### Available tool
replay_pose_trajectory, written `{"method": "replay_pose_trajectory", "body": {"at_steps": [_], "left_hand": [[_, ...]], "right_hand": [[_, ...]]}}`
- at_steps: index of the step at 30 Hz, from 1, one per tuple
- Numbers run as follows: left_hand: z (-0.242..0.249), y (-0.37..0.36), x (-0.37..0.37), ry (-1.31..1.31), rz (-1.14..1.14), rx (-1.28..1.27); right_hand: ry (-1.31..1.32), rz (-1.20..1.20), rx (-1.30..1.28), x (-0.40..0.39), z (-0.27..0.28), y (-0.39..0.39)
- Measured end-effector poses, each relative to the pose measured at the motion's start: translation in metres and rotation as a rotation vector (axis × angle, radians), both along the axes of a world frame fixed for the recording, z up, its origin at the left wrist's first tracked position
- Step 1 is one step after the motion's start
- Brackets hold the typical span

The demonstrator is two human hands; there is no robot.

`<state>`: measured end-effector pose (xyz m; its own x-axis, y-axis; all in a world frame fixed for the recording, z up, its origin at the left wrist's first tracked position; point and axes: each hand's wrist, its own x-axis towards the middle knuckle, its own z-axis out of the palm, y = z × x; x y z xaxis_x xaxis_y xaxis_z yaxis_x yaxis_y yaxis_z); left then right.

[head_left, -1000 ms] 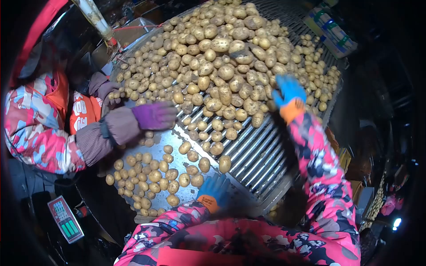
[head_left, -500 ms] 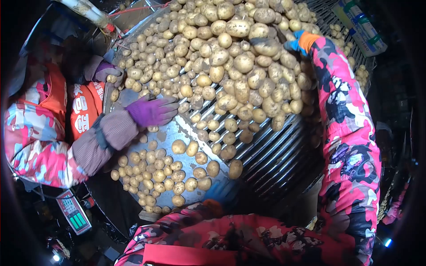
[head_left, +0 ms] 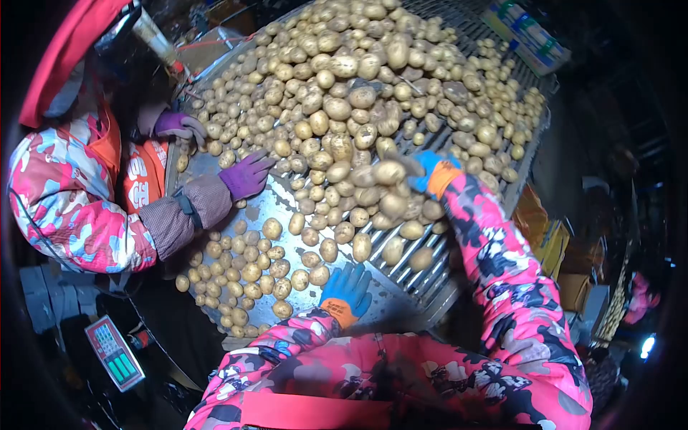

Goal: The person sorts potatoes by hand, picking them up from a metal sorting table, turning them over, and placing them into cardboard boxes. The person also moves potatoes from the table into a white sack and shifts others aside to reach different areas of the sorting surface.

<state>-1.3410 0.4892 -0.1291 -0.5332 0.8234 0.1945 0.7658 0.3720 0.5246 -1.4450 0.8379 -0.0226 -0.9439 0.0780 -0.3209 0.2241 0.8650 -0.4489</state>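
Note:
My left hand, in a blue glove with an orange cuff, lies with fingers spread on the bare metal sheet, beside several loose potatoes. My right hand, gloved alike, is against the near side of the big potato heap. Potatoes by its fingertips are smeared by motion. A blurred brownish shape lies at those fingers, and I cannot make out whether they grip it. Under the heap, the metal bars of a slatted grate show.
Across on the left, a co-worker in purple gloves has one hand at the heap's edge. Smaller potatoes are gathered on the sheet's lower left. A device with green display bars stands lower left; a box sits on the grate's far corner.
My right hand has swept from the heap's far right side toward me, and potatoes moved with it over the grate. My left hand shows more clearly on the sheet. The view has shifted.

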Motion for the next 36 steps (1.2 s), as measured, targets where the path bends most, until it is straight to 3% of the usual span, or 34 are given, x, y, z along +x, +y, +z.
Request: {"method": "replay_pose_trajectory", "body": {"at_steps": [1, 3, 7, 9, 11, 12, 15, 16, 17, 19, 20, 21, 23, 26, 27, 28, 30, 32, 33, 35, 36], "left_hand": [[-0.002, -0.001, 0.0, 0.017, -0.023, 0.003], [0.001, -0.001, 0.002, 0.004, -0.011, 0.001], [0.021, -0.014, 0.0, -0.23, 0.011, 0.172], [0.043, -0.034, 0.002, -0.513, -0.012, -0.072], [0.041, -0.049, 0.008, -0.371, -0.018, 0.086], [0.044, -0.059, 0.004, -0.539, -0.024, -0.003], [0.045, -0.077, 0.005, -0.548, 0.085, 0.083], [0.052, -0.082, 0.003, -0.603, 0.1, 0.021], [0.054, -0.085, 0.006, -0.598, 0.157, 0.063], [0.061, -0.089, 0.003, -0.649, 0.189, -0.157], [0.048, -0.093, 0.001, -0.265, -0.006, 0.004], [0.037, -0.097, 0.002, -0.264, -0.011, 0.008], [0.05, -0.093, 0.0, -0.723, 0.215, -0.072], [0.052, -0.094, 0.003, -0.609, 0.191, -0.03], [0.057, -0.092, 0.005, -0.565, 0.2, 0.016], [0.062, -0.092, 0.004, -0.605, 0.212, 0.012], [0.055, -0.095, 0.002, -0.66, 0.242, 0.018], [0.043, -0.097, 0.008, -0.892, 0.324, 0.128], [0.038, -0.098, 0.008, -0.919, 0.33, 0.129], [0.047, -0.092, 0.011, -1.007, 0.373, 0.165], [0.046, -0.092, 0.011, -1.013, 0.381, 0.167]], "right_hand": [[0.047, 0.014, -0.146, 0.014, -0.031, 0.002], [0.116, 0.012, 0.261, 0.053, -0.026, -0.041], [0.334, -0.145, 0.243, 0.117, -0.045, -0.12], [0.562, -0.332, 0.194, 0.149, -0.068, -0.147], [0.529, -0.391, 0.207, 0.175, -0.072, -0.161], [0.421, -0.337, 0.052, 0.189, -0.073, -0.164], [0.181, -0.349, -0.366, 0.226, -0.04, -0.175], [0.211, -0.503, -0.655, 0.242, -0.036, -0.185], [0.207, -0.516, -0.657, 0.248, -0.033, -0.189], [0.202, -0.711, -1.089, 0.26, -0.029, -0.196], [0.136, -0.673, -1.098, 0.266, -0.031, -0.19], [0.141, -0.676, -1.093, 0.271, -0.031, -0.184], [-0.142, -0.989, -1.45, 0.279, -0.026, -0.173], [-0.086, -1.143, -1.525, 0.302, -0.027, -0.135], [0.044, -1.077, -1.266, 0.313, -0.032, -0.114], [0.178, -1.116, -1.199, 0.322, -0.028, -0.093], [0.558, -1.219, -1.497, 0.33, -0.022, -0.025], [0.881, -1.117, -1.677, 0.344, -0.019, 0.031], [0.865, -1.125, -1.672, 0.341, -0.011, 0.03], [1.034, -1.596, -1.18, 0.319, 0.013, 0.02], [1.023, -1.593, -1.177, 0.304, 0.012, 0.01]]}}
